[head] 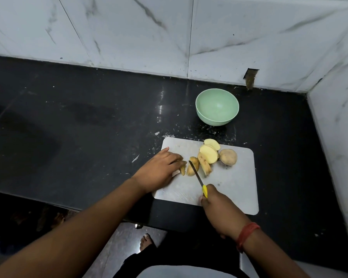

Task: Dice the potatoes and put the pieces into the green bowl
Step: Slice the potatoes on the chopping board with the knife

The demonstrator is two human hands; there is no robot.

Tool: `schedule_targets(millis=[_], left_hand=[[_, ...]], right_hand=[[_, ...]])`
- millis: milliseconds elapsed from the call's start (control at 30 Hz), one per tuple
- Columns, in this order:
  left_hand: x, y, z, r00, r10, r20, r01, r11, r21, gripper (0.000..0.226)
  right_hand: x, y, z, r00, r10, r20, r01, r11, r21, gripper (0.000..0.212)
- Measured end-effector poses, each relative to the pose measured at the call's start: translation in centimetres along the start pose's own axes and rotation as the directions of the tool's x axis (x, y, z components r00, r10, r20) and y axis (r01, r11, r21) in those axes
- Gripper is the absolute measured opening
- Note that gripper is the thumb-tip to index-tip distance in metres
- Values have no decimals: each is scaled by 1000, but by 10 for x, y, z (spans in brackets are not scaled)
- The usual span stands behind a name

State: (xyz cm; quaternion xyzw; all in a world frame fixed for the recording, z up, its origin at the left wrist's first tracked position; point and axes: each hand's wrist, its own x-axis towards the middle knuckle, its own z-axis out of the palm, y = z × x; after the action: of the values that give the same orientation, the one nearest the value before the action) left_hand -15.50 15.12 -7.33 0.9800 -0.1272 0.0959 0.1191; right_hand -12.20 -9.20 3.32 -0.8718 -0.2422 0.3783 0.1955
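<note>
The black counter (88, 117) fills most of the view, with white marble walls (129, 27) behind it and to the right. On the counter lies a pale cutting board (233, 187). At about 12 o'clock from the board, a little apart from it, sits the green bowl (217, 107). Nothing is in the bowl, so no pieces have gone in yet.

The left hand (159, 169) comes in from 8 o'clock and presses down on a potato slice (182, 169), fingers curled over it. The right hand (217, 205) is at 5 o'clock on the board, fingers wrapped tight round the yellow handle of the knife (197, 176). The blade points toward 11 o'clock, and its tip sits just right of the left fingertips, between that slice and the next piece (192, 166).

The other slices (208, 154) lean in a row toward 2 o'clock. One whole potato (228, 156) waits at 3 o'clock from them.

I think the next cut goes straight down beside the left fingers, so they must stay clear.
</note>
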Motion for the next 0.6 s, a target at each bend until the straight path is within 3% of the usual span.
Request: schedule_targets(millis=[167, 433, 600], left_hand=[[10, 1, -1, 1000, -3, 18, 2, 998, 60, 27], [-2, 18, 8, 970, -233, -73, 234, 972, 9, 23], [-1, 27, 11, 946, -305, -110, 303, 952, -38, 22]], right_hand=[[4, 2, 2, 999, 35, 12, -35, 999, -7, 13], [16, -7, 11, 998, 29, 48, -26, 998, -53, 12], [28, -11, 15, 996, 65, 67, -57, 993, -106, 6]])
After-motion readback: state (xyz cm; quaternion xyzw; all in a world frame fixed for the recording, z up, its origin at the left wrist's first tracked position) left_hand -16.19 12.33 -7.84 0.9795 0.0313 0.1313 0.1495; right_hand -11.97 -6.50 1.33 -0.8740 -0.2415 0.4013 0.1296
